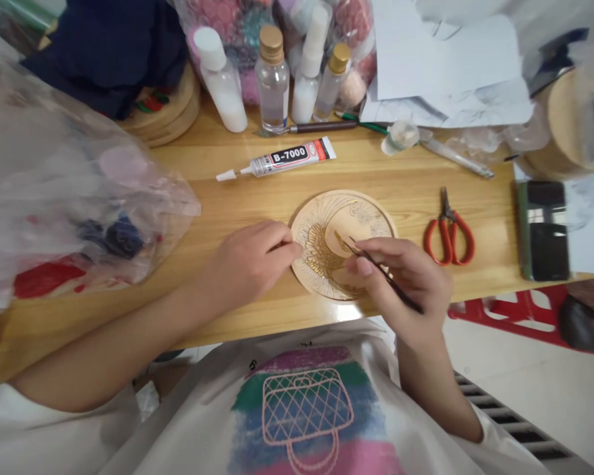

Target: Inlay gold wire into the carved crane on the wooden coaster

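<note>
A round wooden plaque [383, 214] lies flat on the table, with fine carved lines and gold wire-like pieces on its face. At its left rim rests my left hand [255, 257], fingers curled together and pressed against the edge. My right hand [410, 284] pinches dark, slim tweezers [396, 287] over the plaque's right side. Close to the tweezers' tips is a small gold leaf-shaped piece [340, 240]; whether the tips grip it I cannot tell. My right fingers and their shadow cover the plaque's lower right part.
Orange-handled pliers [448, 231] lie to the right, then a phone [544, 231]. A B-7000 glue tube [292, 157] lies behind the plaque. Several small bottles [273, 82] and papers [445, 66] stand or lie at the back. A plastic bag [79, 178] fills the left.
</note>
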`<state>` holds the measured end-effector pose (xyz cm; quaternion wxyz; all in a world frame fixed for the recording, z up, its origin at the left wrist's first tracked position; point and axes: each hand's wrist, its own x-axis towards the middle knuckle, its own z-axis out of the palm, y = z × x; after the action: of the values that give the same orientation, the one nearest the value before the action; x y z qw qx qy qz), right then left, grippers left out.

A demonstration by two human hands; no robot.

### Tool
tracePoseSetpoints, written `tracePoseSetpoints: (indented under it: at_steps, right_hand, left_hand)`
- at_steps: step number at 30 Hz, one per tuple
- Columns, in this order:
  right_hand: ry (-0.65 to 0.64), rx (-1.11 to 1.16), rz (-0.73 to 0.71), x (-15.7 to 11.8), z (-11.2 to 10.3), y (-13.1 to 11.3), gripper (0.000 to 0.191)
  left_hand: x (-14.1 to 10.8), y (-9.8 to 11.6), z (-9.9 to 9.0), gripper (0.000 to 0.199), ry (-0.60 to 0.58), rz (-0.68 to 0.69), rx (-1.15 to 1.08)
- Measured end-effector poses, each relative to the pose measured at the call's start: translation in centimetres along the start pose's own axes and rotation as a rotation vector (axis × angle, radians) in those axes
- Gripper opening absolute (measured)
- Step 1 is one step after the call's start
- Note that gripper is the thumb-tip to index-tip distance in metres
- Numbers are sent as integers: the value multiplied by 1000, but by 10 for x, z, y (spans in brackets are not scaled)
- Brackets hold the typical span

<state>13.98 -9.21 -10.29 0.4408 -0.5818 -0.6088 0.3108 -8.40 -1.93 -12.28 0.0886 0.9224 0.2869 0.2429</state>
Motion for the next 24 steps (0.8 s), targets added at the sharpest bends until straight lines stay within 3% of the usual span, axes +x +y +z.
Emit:
tracePoseSetpoints:
  at_steps: [5,12,17,24]
  right_hand:
    - [-49,53,-44,8,-4,-4,22]
    - [-150,43,33,11,-8,-4,30]
    - [-201,45,-50,15,-8,-4,29]
    - [-255,-17,-47,16,-8,-4,32]
  left_hand:
    - [0,2,0,28,-49,-58,26]
    - [2,6,-6,33,-134,-84,74]
    - [2,9,-8,27,-141,-49,125]
    - [5,11,-9,27,-155,-39,168]
